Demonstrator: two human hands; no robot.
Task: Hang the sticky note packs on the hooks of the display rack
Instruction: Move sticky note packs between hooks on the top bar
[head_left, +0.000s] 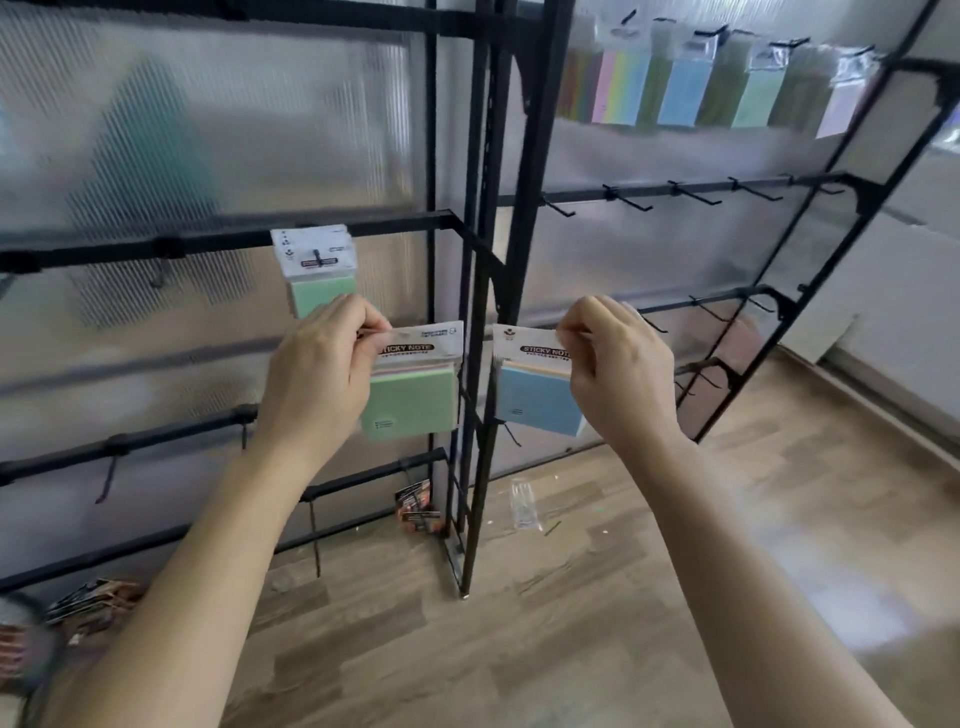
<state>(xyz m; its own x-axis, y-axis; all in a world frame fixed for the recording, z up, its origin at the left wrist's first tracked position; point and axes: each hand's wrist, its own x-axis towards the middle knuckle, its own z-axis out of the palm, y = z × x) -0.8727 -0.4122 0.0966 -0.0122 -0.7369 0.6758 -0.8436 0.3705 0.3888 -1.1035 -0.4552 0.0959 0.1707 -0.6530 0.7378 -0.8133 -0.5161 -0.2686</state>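
Currently, several packs (680, 93) hang on hooks (317, 255); left hand (317, 364) pinches a green pack (415, 400), right hand (618, 364) a blue pack (535, 400), both unhung.

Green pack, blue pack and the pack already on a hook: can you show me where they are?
green pack (415, 402): head view, on its green front face.
blue pack (535, 397): head view, on its blue front face.
hanging pack (335, 244): head view, on its white header card.

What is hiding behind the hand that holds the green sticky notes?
The left hand covers the left part of the held green pack and the bottom edge of the hanging green pack on its hook above. Those covered parts cannot be seen.
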